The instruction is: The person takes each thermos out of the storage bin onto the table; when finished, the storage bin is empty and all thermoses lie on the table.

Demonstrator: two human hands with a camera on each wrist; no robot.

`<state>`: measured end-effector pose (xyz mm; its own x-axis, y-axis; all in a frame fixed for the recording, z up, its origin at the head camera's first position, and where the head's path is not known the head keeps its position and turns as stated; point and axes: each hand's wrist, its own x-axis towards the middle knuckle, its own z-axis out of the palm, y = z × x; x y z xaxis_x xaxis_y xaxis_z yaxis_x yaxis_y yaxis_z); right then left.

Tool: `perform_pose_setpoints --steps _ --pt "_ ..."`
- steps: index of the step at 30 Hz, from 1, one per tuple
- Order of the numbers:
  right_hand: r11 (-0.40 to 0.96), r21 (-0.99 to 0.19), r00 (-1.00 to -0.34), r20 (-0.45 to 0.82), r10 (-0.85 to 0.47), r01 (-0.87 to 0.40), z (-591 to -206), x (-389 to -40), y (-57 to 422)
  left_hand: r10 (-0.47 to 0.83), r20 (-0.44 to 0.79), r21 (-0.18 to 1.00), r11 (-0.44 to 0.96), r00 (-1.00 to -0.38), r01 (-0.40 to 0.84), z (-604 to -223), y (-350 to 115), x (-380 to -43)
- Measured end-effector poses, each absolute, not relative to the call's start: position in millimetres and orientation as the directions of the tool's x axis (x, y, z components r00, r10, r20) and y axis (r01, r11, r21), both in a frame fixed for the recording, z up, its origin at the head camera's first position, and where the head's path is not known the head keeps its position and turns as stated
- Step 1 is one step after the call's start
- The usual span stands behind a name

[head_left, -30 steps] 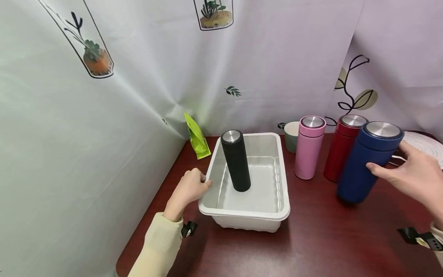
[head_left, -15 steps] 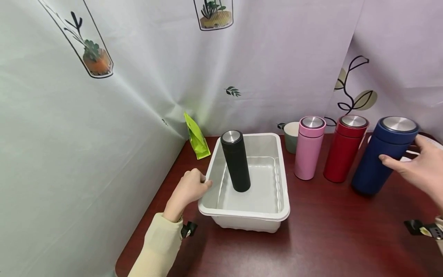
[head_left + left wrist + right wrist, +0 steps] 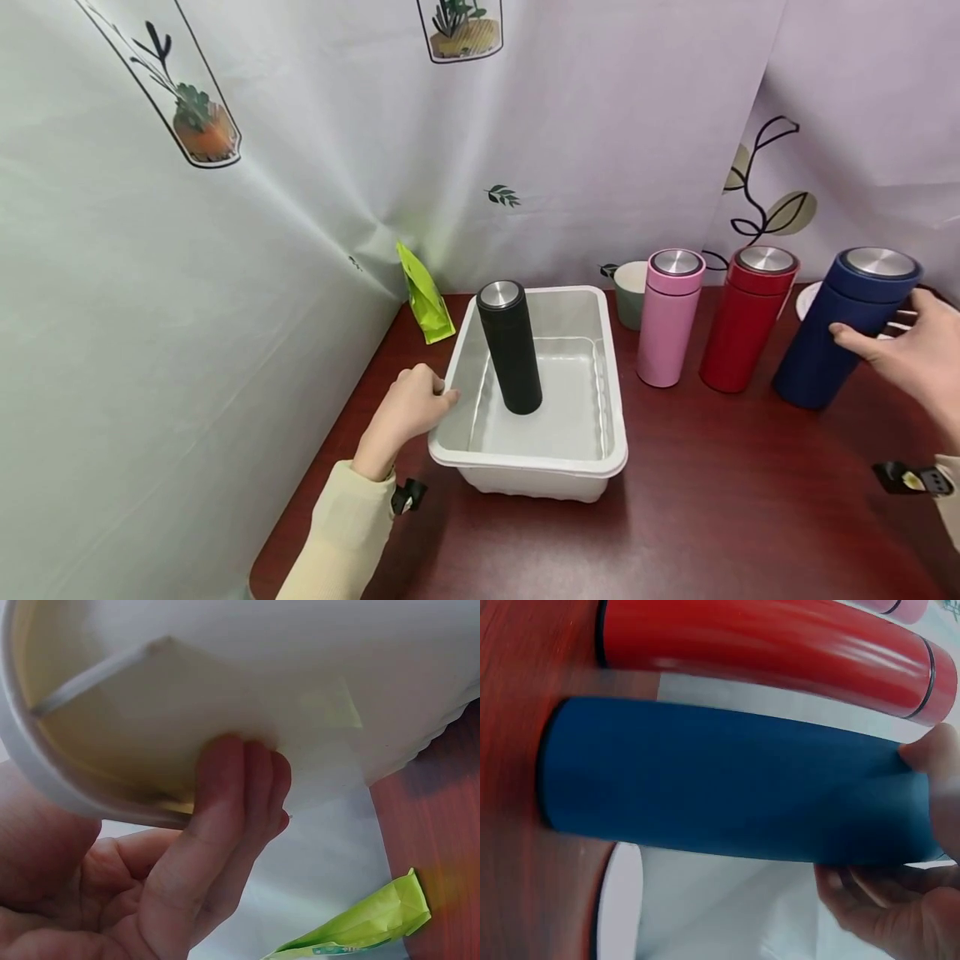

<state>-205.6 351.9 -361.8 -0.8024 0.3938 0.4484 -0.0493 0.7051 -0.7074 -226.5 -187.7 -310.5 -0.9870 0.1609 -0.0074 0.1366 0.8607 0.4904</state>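
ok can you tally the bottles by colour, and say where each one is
black bottle: 1, in the tub
pink bottle: 1, on the table
red bottle: 1, on the table
blue bottle: 1, held in the right hand
total: 4 bottles

The left arm (image 3: 333, 537) extends from the near left, its left hand (image 3: 408, 406) curled in a grip. Farther right, the right hand (image 3: 918, 350) grips between thumb (image 3: 857, 340) (pointing left) and bent fingers (image 3: 847, 900).
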Motion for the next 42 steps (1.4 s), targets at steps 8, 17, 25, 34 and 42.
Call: perform_pose_setpoints --steps 8,17,25,34,42 --pt "0.829 -0.558 -0.808 0.472 0.353 0.036 -350 -204 348 0.151 -0.005 0.498 0.857 -0.989 0.128 -311 -191 -225" --pt "0.717 -0.697 -0.758 0.452 0.471 0.030 -351 -187 331 0.158 0.001 0.492 0.859 -0.987 0.138 -312 -189 -225" --pt "0.545 -0.836 -0.720 0.419 0.553 -0.067 -349 -171 317 0.152 -0.003 0.496 0.859 -0.988 0.130 -311 -188 -225" --pt "0.563 -0.807 -0.762 0.474 0.441 -0.176 -336 -163 294 0.151 -0.007 0.494 0.860 -0.988 0.128 -312 -189 -226" --pt "0.652 -0.754 -0.871 0.370 0.323 -0.079 -324 -165 262 0.178 0.034 0.474 0.863 -0.983 0.173 -314 -191 -228"
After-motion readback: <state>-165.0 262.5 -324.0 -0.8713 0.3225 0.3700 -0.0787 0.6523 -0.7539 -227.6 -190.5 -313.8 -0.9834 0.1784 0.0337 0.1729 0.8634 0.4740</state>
